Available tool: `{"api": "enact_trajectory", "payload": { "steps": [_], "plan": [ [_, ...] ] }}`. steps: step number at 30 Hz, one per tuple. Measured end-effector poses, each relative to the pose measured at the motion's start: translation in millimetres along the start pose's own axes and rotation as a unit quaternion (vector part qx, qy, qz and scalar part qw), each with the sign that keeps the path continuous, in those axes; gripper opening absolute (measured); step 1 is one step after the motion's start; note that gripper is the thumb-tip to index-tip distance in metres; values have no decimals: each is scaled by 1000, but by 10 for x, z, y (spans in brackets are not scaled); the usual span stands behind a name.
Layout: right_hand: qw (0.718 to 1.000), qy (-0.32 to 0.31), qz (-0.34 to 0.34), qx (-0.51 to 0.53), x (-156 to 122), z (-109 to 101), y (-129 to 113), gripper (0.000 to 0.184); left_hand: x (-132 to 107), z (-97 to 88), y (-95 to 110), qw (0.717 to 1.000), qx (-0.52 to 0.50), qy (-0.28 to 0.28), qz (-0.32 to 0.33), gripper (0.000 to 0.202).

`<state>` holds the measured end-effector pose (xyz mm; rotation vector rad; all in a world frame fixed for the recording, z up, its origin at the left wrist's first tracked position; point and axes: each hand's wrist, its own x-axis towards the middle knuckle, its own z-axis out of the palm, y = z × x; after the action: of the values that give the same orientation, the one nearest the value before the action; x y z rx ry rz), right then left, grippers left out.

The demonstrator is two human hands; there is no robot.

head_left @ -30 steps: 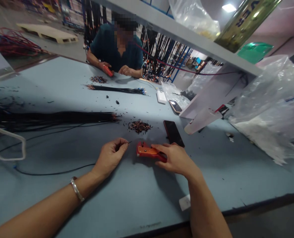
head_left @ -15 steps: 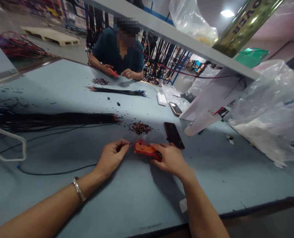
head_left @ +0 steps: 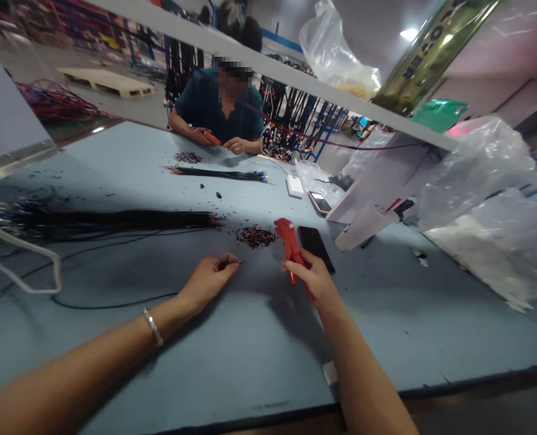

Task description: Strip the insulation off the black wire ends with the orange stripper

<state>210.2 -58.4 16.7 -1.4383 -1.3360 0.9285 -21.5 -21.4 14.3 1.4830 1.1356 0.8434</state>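
Between thumb and fingers, my left hand (head_left: 210, 278) pinches a thin black wire (head_left: 123, 303); its short end pokes out past the fingertips and its length trails left over the table. My right hand (head_left: 316, 277) is closed around the handles of red wire strippers (head_left: 289, 241), whose head points up and away from me, apart from the wire. A small pile of cut wire bits (head_left: 256, 237) lies just left of the stripper head. Beyond my left hand, a long bundle of black wires (head_left: 127, 220) rests with copper-coloured ends toward the pile.
A dark phone (head_left: 316, 246) lies beside my right hand. Across the blue table (head_left: 182, 374), a co-worker (head_left: 220, 103) holds a red tool near a smaller wire bundle (head_left: 218, 174). A white bent rod (head_left: 28, 287) is at left; plastic bags (head_left: 481, 163) crowd the right.
My right hand has swung the wire strippers away from the wire end, turning their head from pointing left to pointing up and away. My left hand keeps its pinch. The view has shifted slightly.
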Motion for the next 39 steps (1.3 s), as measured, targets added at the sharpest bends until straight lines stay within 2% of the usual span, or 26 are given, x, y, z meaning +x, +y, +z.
{"api": "enact_trajectory", "payload": {
  "steps": [2,4,6,9,13,19,22,25,27,31,35,39],
  "plan": [
    [997,10,14,69,-2,25,10,28,124,-45,12,1000,7,26,13,21],
    [994,21,25,103,-4,50,10,29,290,-97,11,995,24,71,70,20],
    [993,27,31,112,-3,68,12,29,467,-135,-13,981,75,111,140,20],
    [994,22,30,99,0,86,19,27,674,-129,-82,963,114,156,185,18],
    [999,-1,5,49,-26,114,-26,22,748,-47,-158,968,86,108,208,21],
    [999,-51,-8,14,-75,130,-129,22,667,-11,-160,972,78,90,205,19],
    [993,-47,46,93,-89,165,-109,26,654,-15,-172,970,91,71,215,18],
    [968,-44,116,219,-108,255,-79,33,666,-9,-202,968,99,59,225,18],
    [948,-67,142,277,-120,326,-60,37,675,-4,-219,967,102,52,229,18],
    [917,-115,153,351,-129,408,4,34,670,-4,-234,964,89,42,246,18],
    [887,-164,155,403,-125,401,96,32,668,-15,-240,966,57,37,248,18],
    [878,-195,142,413,-143,391,137,36,686,-19,-248,964,38,30,260,19]
  ]
}}
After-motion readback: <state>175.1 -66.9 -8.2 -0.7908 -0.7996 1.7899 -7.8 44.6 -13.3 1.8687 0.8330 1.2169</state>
